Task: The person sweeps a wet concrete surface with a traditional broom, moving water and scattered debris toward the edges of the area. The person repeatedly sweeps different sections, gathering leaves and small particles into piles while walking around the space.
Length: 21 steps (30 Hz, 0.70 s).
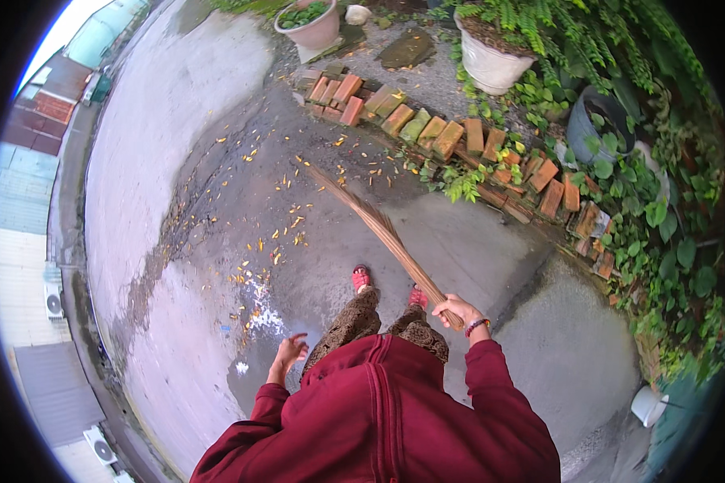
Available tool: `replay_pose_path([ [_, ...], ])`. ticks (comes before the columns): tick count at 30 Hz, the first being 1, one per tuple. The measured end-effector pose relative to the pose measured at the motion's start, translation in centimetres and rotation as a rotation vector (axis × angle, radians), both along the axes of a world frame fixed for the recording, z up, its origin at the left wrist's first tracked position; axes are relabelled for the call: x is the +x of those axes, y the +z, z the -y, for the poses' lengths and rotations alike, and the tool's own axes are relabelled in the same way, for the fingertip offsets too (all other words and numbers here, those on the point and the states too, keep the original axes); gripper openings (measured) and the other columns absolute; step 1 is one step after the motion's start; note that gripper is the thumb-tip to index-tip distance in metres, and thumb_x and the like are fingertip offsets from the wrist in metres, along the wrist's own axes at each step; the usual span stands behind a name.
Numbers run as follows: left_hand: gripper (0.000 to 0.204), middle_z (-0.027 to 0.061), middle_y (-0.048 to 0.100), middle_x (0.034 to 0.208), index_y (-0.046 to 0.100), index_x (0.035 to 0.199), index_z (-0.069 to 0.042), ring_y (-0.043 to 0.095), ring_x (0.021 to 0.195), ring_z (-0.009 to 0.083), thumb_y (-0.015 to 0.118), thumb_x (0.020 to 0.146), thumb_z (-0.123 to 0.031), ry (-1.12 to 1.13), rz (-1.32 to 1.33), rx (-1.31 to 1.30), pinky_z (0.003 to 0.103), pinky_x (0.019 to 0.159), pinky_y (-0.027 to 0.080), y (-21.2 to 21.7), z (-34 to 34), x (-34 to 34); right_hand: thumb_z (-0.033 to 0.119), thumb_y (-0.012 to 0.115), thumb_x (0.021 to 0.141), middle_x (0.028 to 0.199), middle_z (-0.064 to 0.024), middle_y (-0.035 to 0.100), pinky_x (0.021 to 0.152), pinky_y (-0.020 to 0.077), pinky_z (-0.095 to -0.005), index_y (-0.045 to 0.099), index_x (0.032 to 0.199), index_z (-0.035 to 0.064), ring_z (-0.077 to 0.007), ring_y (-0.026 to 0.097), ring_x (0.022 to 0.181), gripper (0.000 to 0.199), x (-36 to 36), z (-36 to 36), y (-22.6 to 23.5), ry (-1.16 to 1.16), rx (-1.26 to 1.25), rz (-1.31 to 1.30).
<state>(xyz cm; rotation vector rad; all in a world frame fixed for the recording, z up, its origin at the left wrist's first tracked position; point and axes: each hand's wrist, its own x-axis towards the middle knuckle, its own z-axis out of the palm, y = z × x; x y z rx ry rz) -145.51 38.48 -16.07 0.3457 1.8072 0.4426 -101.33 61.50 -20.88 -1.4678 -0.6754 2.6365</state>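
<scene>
My right hand (457, 309) is closed around the thick end of a brown stick broom (385, 232). The broom slants away to the far left, and its thin bristle tips come down near the ground among fallen leaves. By my left hip, my left hand (292, 351) hangs with nothing in it, its fingers apart. Yellow and orange leaves (279, 249) lie scattered over the grey concrete in front of me. White bits (263, 312) are strewn on the ground a little beyond my left hand.
A low border of loose bricks (415, 126) runs from the far middle to the right. Behind it stand a white planter (491, 60), a pinkish pot (309, 26) and a grey bucket (594, 125) among green plants. A small white pot (648, 406) sits at the near right.
</scene>
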Motion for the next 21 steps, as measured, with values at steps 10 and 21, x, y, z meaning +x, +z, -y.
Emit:
replay_pose_path([
  [10,0.037,0.0069,0.063,0.079,0.053,0.120,-0.008,0.060,0.064,0.0127,0.050,0.083,-0.003,0.011,-0.005,-0.131,0.026,0.055,0.052,-2.3,3.6,-5.2,0.004,0.060,0.066,0.052,-0.0073,0.051,0.039,0.0439,-0.0314,0.051,0.070,0.0003,-0.0174,0.052,0.043,0.011,-6.3,-3.3,-3.0,-0.073,0.208,0.311],
  [21,0.039,0.0070,0.062,0.077,0.054,0.119,-0.009,0.059,0.062,0.0134,0.047,0.081,-0.002,0.231,-0.057,-0.270,0.028,0.053,0.052,-4.6,10.3,-14.3,-0.001,0.063,0.064,0.059,-0.0029,0.047,0.036,0.0392,-0.0289,0.043,0.094,0.0056,-0.0128,0.047,0.044,0.037,-2.0,-9.4,4.5,0.400,0.040,0.346],
])
